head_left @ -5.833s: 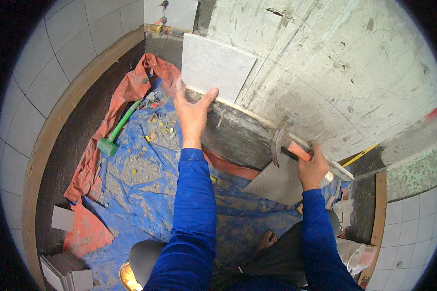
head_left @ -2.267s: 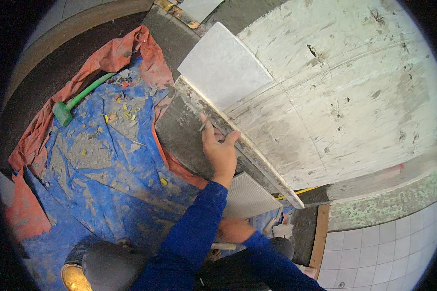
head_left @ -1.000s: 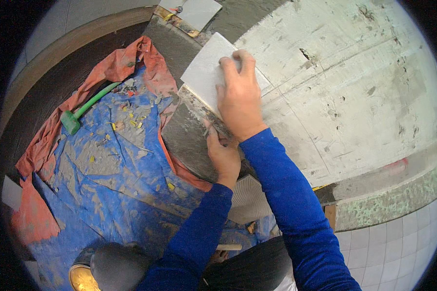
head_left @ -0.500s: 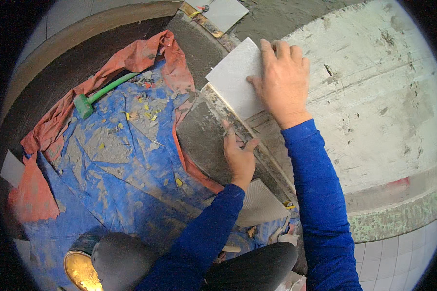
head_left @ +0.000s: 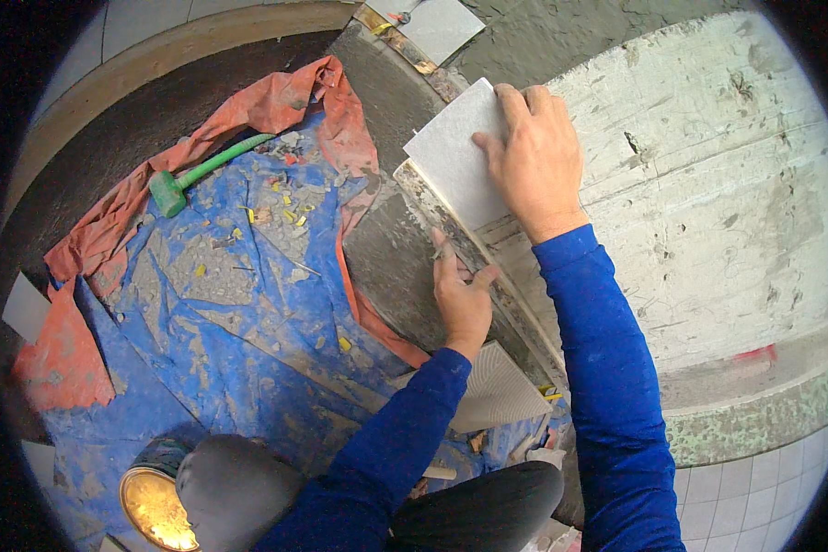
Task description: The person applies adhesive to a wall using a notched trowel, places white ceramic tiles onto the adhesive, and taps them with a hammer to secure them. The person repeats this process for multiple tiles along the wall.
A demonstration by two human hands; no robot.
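Observation:
A square, light grey tile (head_left: 460, 147) lies at the corner of the pale concrete slab, along its raised edge strip (head_left: 469, 244). My right hand (head_left: 538, 161) grips it by the right side, thumb on its face and fingers over its far edge. Lower down, my left hand (head_left: 462, 299) is at the strip's near side, index finger stretched forward and thumb apart. Its other fingers are curled and partly hidden; nothing shows in its grasp. Below that hand, a ribbed-backed tile (head_left: 501, 386) leans partly behind my left sleeve.
A blue tarp (head_left: 248, 340) strewn with rubble and a red cloth (head_left: 230, 110) cover the left. A green mallet (head_left: 170, 191) lies there. Near my knee stands a bucket (head_left: 156, 506). The concrete slab (head_left: 690, 221) spreads right; another tile (head_left: 432, 28) sits at the far end.
The whole view has shifted slightly, with the surroundings a little further right and down. Both hands keep nearly the same places against the tile and the edge strip.

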